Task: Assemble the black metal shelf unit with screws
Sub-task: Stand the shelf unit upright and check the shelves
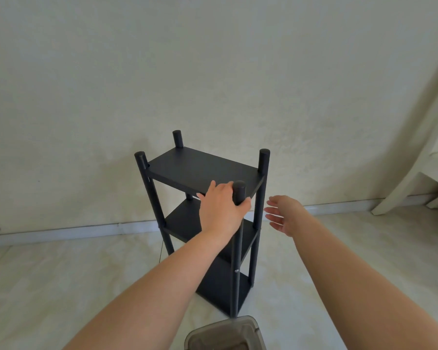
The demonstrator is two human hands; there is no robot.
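— Any brand or writing on the shelf (202,170)?

— None I can read from my head camera. It's plain matte black all over.

— How does it look?

— It stands upright on the floor (61,274), close to the wall (213,72). Four round posts rise a little above the top board, and I see two more boards below it. A small silver screw (236,271) shows low on the near post (239,192).

— And your hands?

— My left hand (221,210) is on the shelf's near corner: palm down, fingers lying over the top board's front edge, thumb curled around the near post. My right hand (285,214) hangs in the air just right of the shelf, touching nothing, fingers relaxed and slightly spread, palm turned toward the posts.

— Anything else around the shelf?

— A grey plastic box (225,334) sits on the floor just in front of it, and a white chair (415,178) stands well off to its right, by the wall.
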